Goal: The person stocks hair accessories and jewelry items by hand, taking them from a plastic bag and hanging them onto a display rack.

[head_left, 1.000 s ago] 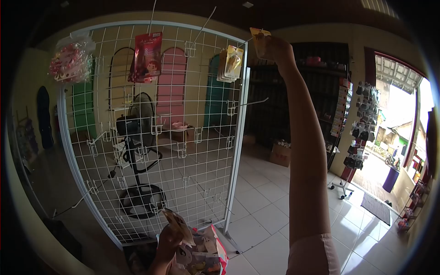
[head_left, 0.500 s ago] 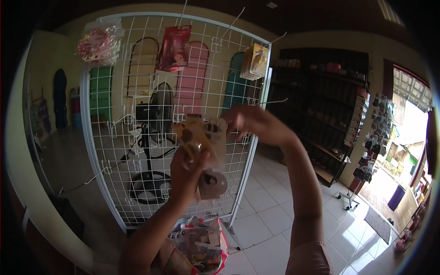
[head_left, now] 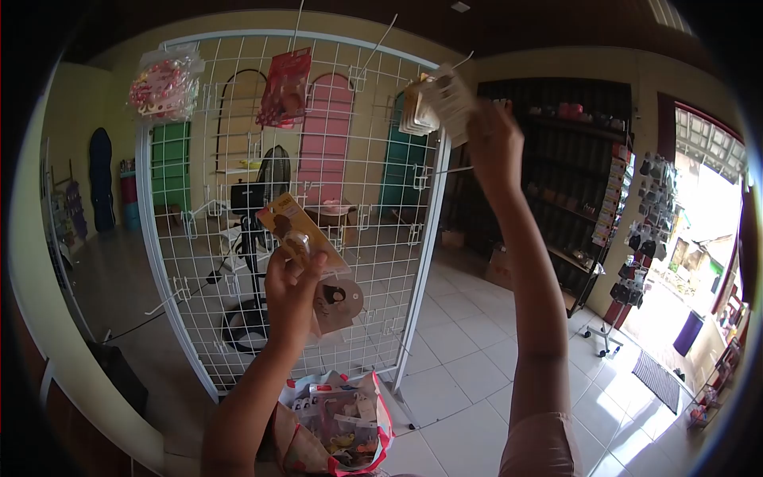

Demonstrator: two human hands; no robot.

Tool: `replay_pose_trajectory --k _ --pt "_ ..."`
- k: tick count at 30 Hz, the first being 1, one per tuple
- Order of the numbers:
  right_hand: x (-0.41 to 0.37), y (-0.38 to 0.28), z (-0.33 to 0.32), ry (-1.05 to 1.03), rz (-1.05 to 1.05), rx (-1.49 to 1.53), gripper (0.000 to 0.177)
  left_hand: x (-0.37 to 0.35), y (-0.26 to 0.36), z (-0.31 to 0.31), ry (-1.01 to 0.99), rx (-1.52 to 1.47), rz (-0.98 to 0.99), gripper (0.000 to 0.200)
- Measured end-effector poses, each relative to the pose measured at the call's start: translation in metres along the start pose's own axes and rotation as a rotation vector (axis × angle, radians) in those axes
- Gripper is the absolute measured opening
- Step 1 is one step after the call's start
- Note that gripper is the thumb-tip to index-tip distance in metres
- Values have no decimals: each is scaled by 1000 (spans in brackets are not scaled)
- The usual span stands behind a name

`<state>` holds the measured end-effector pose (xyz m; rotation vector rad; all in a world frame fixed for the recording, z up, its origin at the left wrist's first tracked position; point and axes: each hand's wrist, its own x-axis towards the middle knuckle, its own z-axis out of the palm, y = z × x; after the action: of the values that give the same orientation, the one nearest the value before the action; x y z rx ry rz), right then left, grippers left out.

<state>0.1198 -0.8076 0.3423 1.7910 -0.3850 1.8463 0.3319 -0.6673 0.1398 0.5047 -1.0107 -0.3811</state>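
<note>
Where white tiles (head_left: 469, 370) floor the room, a wire rack (head_left: 427, 238) stands.

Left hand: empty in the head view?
No, the left hand has a yellow card packet between its thumb and fingers.

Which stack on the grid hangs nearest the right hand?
The rightmost, the carded packs, close to the right hand; the red packets and clear bags hang farther left.
</note>
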Motion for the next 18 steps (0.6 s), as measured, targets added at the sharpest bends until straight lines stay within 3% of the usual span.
replay_pose_trajectory --k 1,4,7,10,18 --pt "16 12 -4 199 -212 -235 22 -1 -1 -2 -9 -15 -20 44" --pt "53 47 -2 283 -325 -439 22 -3 -1 -4 -60 31 -51 40" --pt "73 59 7 194 -266 -659 22 -7 0 -3 -78 39 -106 40" --pt "78 57 16 149 -336 -626 20 -9 -4 -8 -75 58 -108 40" --pt "48 29 24 -14 -177 -638 17 -11 -6 -20 -83 26 -148 42"
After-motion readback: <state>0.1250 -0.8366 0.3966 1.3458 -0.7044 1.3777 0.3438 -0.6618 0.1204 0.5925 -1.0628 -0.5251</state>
